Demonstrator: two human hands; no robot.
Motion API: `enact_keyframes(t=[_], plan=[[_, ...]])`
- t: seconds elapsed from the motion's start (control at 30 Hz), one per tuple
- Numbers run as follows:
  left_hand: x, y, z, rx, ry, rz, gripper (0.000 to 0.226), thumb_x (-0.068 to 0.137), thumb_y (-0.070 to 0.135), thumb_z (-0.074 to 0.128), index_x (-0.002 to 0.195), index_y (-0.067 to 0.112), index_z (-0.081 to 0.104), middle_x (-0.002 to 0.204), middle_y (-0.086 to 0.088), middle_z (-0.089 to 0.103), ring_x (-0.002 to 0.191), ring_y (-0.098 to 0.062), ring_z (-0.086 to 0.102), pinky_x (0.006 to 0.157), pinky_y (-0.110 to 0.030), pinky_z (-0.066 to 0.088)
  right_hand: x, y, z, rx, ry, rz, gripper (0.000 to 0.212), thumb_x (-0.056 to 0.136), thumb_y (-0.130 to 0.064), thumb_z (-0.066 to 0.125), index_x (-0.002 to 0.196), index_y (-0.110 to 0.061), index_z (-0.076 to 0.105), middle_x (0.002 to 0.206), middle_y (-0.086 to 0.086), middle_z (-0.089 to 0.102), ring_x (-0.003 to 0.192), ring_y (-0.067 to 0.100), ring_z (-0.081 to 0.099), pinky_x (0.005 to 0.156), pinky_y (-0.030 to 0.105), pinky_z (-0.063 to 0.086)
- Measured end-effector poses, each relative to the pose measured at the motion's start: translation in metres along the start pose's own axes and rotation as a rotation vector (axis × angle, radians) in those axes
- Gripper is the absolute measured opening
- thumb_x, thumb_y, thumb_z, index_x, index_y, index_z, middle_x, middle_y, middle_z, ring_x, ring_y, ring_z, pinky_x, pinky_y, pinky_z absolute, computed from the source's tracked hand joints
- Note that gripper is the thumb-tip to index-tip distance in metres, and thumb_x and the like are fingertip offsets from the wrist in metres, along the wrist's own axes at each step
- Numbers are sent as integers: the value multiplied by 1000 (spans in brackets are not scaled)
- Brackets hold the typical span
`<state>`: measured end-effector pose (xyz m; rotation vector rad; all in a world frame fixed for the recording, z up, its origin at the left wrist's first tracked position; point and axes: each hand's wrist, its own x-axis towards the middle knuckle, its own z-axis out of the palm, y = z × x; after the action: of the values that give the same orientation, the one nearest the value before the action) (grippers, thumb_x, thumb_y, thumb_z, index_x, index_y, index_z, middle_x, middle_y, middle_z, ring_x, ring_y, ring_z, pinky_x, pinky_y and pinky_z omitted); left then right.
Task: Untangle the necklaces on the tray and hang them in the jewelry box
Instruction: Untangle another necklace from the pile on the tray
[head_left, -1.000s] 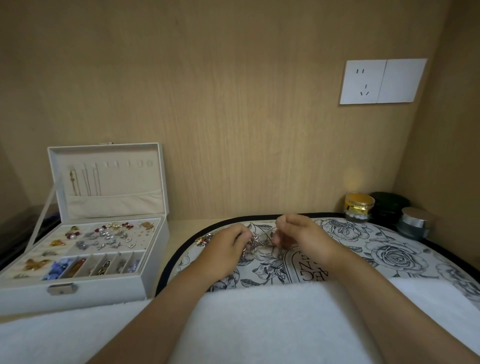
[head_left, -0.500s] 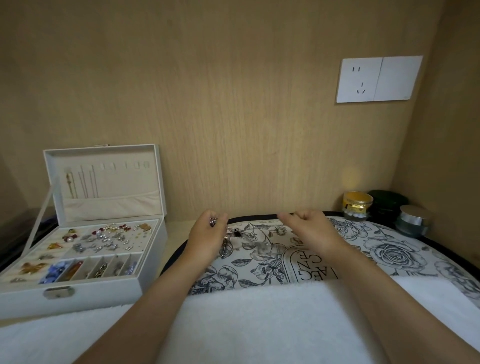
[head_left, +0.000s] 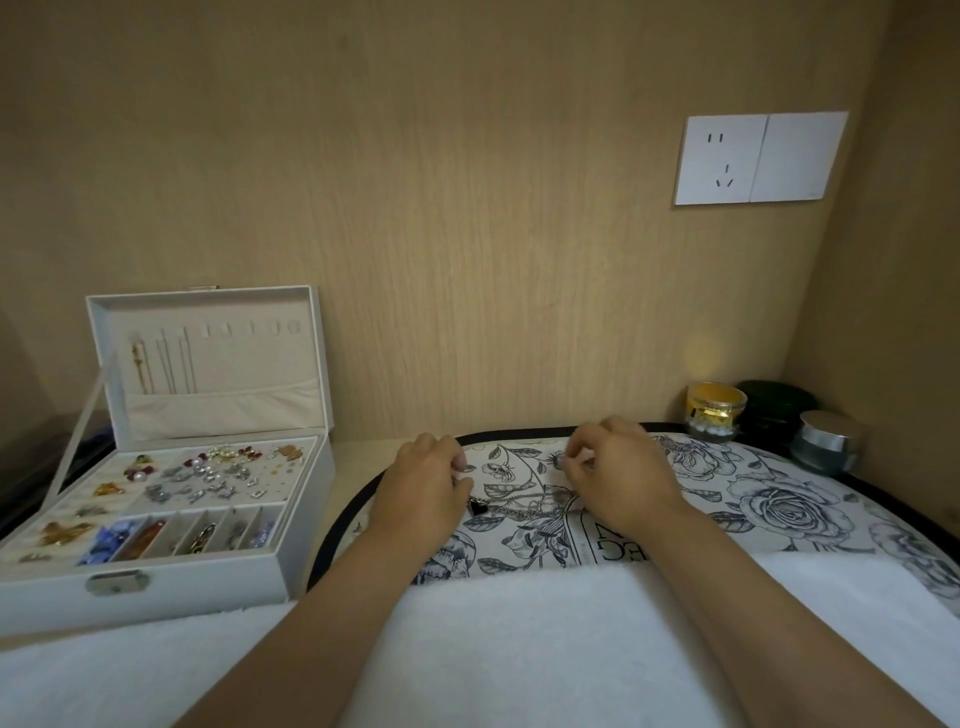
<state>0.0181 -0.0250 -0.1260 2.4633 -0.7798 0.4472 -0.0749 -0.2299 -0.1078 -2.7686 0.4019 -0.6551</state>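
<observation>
Necklace (head_left: 519, 508) on tray (head_left: 332, 526), between left hand (head_left: 426, 486) and right hand (head_left: 621, 475).
Light, limp, snag-prone chain; pinch beside pendant (head_left: 477, 506). Both hands' fingers are curled over the tray; cannot tell whether they pinch the chain.

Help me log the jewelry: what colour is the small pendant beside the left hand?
Black; the pendant shows best in the head view.

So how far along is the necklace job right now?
Done: a few chains hang inside the jewelry box lid. In hand: the left hand and right hand are over the tray, fingertips pinched; whatever strand they hold is too fine to see. Left: a necklace with a black pendant lies on the tray, not hung, and several hooks in the lid look free.
</observation>
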Motion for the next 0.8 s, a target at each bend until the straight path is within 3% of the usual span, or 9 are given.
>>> enact_keyframes(t=[0.1,0.2,0.37,0.47,0.57,0.67,0.73,0.8], plan=[[2,-1,1,-33,1,133,18,96,22,58,111,27,66,110,9,56,107,-11,46,90,-26,32,-3,-16,3,234,-88,-186,6,91,-32,65,92,-31,71,96,-12,60,93,8,56,82,32,49],[0,-1,-2,-19,-111,242,23,97,23,54,111,32,70,109,13,58,109,-7,44,100,-27,30,-5,-32,8,274,-190,-282,8,88,-34,70,88,-29,76,88,-14,62,82,4,58,79,31,51],[1,-4,-10,-38,-226,254,16,89,32,65,104,30,72,101,13,60,100,-7,50,92,-30,44,-1,-32,16,224,-296,-309,11,87,-35,73,95,-29,78,94,-14,63,87,7,61,82,34,52],[3,-5,-12,-113,-246,171,6,92,31,65,95,27,69,99,12,62,94,-3,54,86,-26,48,0,-26,11,172,-283,-268,9,90,-30,69,93,-28,77,98,-12,66,90,9,63,84,35,53],[4,-1,-12,-302,-260,6,10,95,30,62,86,30,65,91,11,66,80,-1,59,72,-17,47,0,-22,6,89,-258,-237,14,91,-23,63,96,-28,76,101,-16,65,93,9,63,85,31,53],[8,1,-12,-483,-278,-83,14,97,25,59,85,30,64,88,6,71,84,-12,64,81,-28,50,-2,-22,3,50,-261,-231,23,87,-20,61,101,-30,75,105,-14,65,96,9,61,86,26,51],[8,4,-13,-632,-296,-111,15,97,20,58,86,26,66,85,4,73,85,-14,69,84,-32,51,-4,-26,3,96,-278,-220,22,84,-27,63,103,-32,76,103,-13,66,96,8,60,87,27,50],[8,8,-15,-751,-314,-148,14,99,16,57,89,20,66,80,3,74,75,-10,66,75,-28,47,-6,-33,5,202,-290,-181,16,84,-42,65,92,-34,76,94,-10,67,88,8,61,84,30,52]])
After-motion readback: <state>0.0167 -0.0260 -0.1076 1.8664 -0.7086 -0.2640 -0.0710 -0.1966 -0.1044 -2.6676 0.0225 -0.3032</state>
